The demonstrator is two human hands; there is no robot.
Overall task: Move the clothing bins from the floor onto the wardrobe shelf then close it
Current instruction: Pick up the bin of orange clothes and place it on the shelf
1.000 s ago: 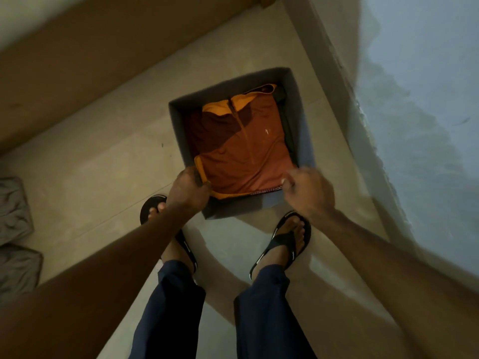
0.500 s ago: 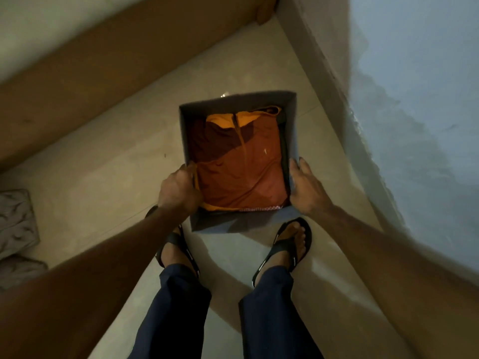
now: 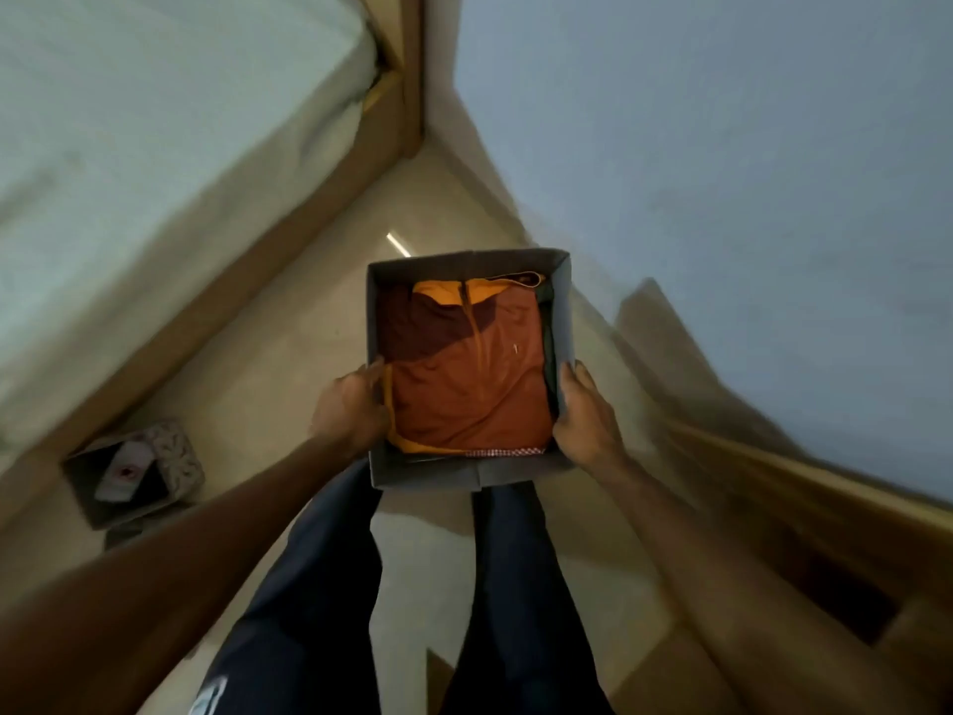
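Note:
A grey fabric clothing bin (image 3: 466, 475) is off the floor, held in front of my legs. A folded rust-orange garment (image 3: 466, 384) with a yellow collar fills it. My left hand (image 3: 350, 412) grips the bin's left wall, fingers curled over the rim. My right hand (image 3: 582, 418) grips the right wall, thumb inside the rim. A second, patterned grey bin (image 3: 173, 451) with dark and white items stands on the floor at the lower left. The wardrobe shelf is not clearly in view.
A bed with a pale mattress (image 3: 154, 147) and wooden frame (image 3: 289, 260) runs along the left. A blue-grey wall (image 3: 722, 172) stands on the right, with a blurred wooden edge (image 3: 773, 487) below it. Beige floor (image 3: 289, 353) lies between them.
The bin has risen from the floor in both hands. The view has lifted, bringing the bed, the wall and the second bin into sight. My feet are now hidden behind the bin.

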